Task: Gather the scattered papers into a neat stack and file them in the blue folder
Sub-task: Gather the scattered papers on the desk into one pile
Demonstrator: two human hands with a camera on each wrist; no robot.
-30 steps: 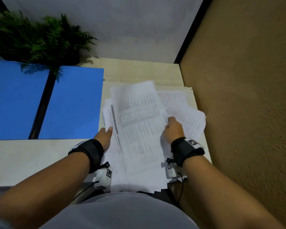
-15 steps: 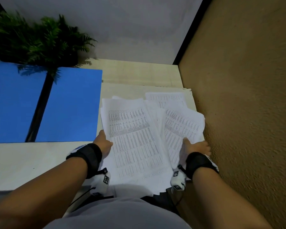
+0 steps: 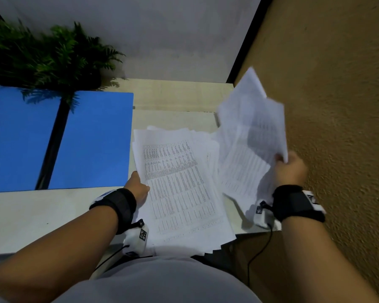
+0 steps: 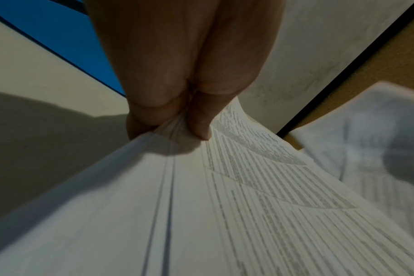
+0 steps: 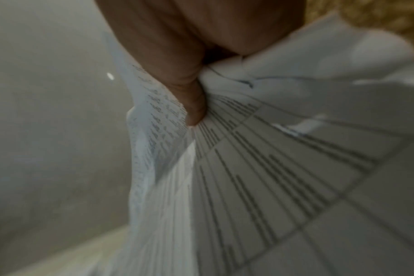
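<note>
A loose pile of printed papers (image 3: 179, 189) lies on the pale table, its near end hanging over the front edge. My left hand (image 3: 138, 186) pinches the pile's left edge; the left wrist view shows thumb and fingers (image 4: 168, 119) closed on several sheets (image 4: 225, 205). My right hand (image 3: 290, 169) grips a bunch of sheets (image 3: 249, 145) and holds them lifted and tilted, blurred, beside the brown wall. The right wrist view shows the thumb (image 5: 191, 104) pressed into those crumpled sheets (image 5: 260, 168). The blue folder (image 3: 90, 138) lies open and flat to the left.
A brown textured wall (image 3: 337, 127) stands close on the right. A green fern (image 3: 48, 57) sits at the back left, overhanging the folder. The table (image 3: 42, 215) ends near my body; a grey wall rises behind it.
My right hand has taken the right-hand sheets and lifted them off the table, up toward the wall. The left hand still holds the pile's left edge.
</note>
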